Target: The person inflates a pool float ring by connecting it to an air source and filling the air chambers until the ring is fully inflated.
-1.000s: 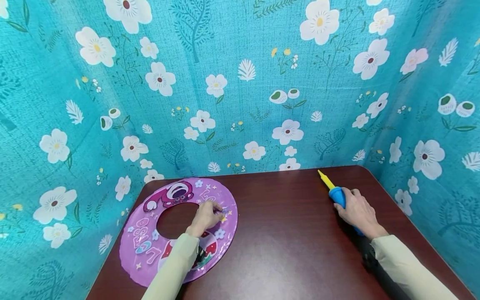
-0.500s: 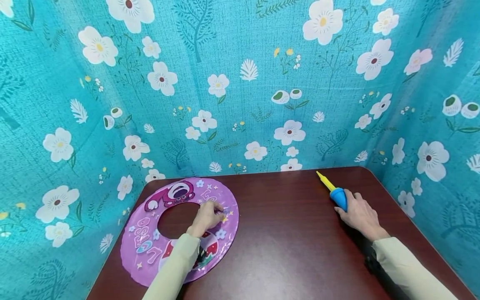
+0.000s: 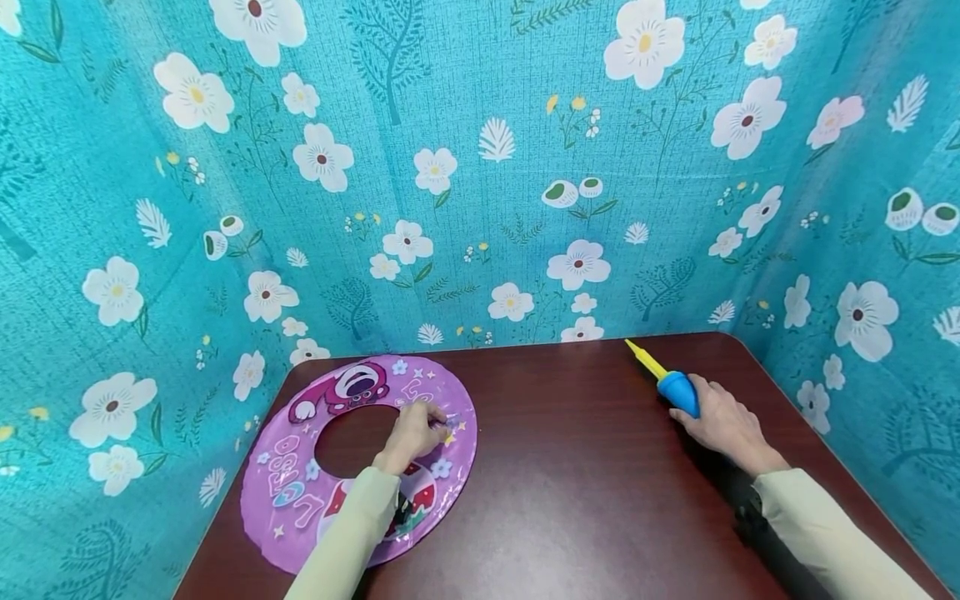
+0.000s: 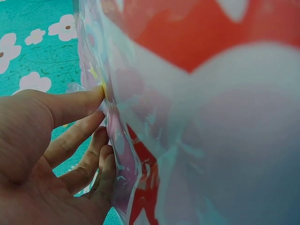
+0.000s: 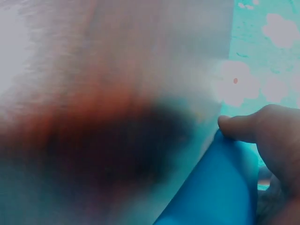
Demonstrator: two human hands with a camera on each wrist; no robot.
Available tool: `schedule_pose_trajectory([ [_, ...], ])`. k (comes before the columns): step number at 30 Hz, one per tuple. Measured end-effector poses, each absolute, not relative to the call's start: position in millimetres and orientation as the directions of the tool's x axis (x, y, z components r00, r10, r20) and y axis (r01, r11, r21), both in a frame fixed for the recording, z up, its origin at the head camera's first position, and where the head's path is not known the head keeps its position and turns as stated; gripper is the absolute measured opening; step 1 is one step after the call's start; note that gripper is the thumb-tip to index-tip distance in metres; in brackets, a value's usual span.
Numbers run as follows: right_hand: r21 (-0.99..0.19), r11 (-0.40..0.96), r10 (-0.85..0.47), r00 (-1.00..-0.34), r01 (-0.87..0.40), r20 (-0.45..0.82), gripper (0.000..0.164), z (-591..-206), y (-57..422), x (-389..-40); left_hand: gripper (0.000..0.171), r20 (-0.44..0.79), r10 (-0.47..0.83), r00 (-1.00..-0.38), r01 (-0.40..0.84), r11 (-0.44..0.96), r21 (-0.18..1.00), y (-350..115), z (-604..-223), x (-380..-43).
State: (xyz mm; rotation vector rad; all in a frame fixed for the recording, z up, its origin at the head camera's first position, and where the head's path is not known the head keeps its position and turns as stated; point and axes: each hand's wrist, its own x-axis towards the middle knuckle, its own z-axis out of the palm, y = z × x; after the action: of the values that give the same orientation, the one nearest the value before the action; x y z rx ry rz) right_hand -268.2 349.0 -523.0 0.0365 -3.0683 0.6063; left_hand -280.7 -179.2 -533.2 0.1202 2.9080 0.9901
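A flat purple swim ring point(image 3: 273, 500) with cartoon prints lies on the left of the table. My left hand point(image 3: 411, 435) is over the ring's right side, and its thumb and fingertips pinch the plastic there. In the left wrist view, the thumb point(image 4: 77, 105) presses at a yellow star print, with a bit of clear plastic point(image 4: 75, 87) showing just behind it. On the right, my right hand point(image 3: 726, 423) grips a blue hand pump point(image 3: 681, 394). The pump's yellow nozzle point(image 3: 645, 359) points to the back left. Palm and fingers hide the pump's rear part.
The dark red-brown table point(image 3: 555, 467) has a rounded back right corner. A turquoise flowered cloth point(image 3: 480, 200) hangs along its back and both sides. Bare tabletop lies between the ring and the pump.
My right hand has shifted slightly right while the pump's nozzle has swung a little left. A blue part behind that hand, seen a second ago, is now hidden. The left hand stays put.
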Motion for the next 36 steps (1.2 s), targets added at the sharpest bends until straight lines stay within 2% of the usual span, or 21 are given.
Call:
schedule_pose_trajectory([
  [8, -0.405, 0.911, -0.079, -0.997, -0.081, 0.020, 0.084, -504.9, 354.1, -269.1, 0.019, -0.043, 0.076, -0.996, 0.034, 0.789, 0.614, -179.1, -532.8, -280.3],
  [14, -0.411, 0.909, -0.088, -0.996, -0.074, -0.016, 0.082, -499.1, 354.6, -270.1, 0.018, -0.055, 0.081, -0.995, 0.030, 0.788, 0.615, -179.2, -532.9, -280.5],
  [20, -0.427, 0.897, -0.120, -0.993, -0.116, 0.018, 0.074, -492.8, 345.9, -269.0, 0.015, -0.042, 0.096, -0.995, 0.051, 0.795, 0.604, -179.1, -532.8, -281.6],
  [28, -0.445, 0.875, -0.175, -0.982, -0.191, 0.076, 0.078, -477.6, 323.9, -263.4, 0.015, -0.020, 0.131, -0.991, 0.093, 0.791, 0.604, -180.7, -532.2, -279.0],
  [36, -0.437, 0.871, -0.210, -0.975, -0.222, 0.077, 0.081, -467.0, 304.4, -260.5, 0.018, 0.040, 0.174, -0.984, 0.167, 0.816, 0.553, -181.1, -532.8, -278.7],
])
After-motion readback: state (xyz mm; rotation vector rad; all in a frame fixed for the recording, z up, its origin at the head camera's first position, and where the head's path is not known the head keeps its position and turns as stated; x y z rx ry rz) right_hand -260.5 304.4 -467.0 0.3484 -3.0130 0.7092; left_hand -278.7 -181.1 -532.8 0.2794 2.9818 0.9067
